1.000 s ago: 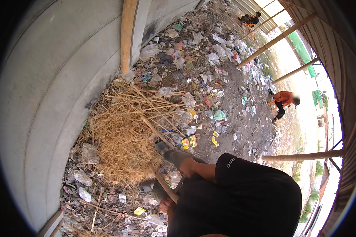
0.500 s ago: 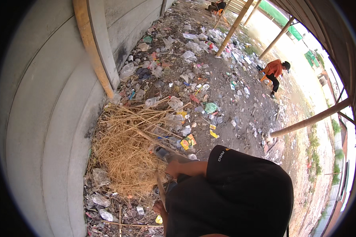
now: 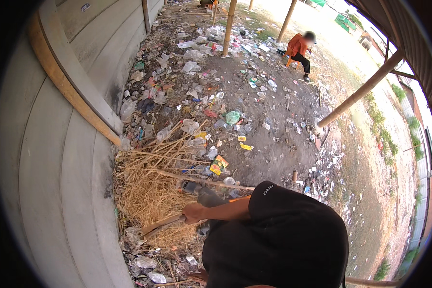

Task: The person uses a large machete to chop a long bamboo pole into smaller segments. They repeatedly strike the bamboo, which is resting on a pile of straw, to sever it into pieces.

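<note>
Beside me runs a grey wall [image 3: 53, 158] of stacked concrete panels, with a timber post [image 3: 77, 98] against it. The dirt floor [image 3: 269, 158] underfoot is strewn with plastic litter [image 3: 192, 55], and beyond the slanting pole [image 3: 362, 91] and corrugated roof [image 3: 420, 53], daylight glares white.

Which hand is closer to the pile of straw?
Right. The right hand grips a stick over the edge of the straw pile; the left hand, barely showing, is farther, near the picture's lower edge.
</note>
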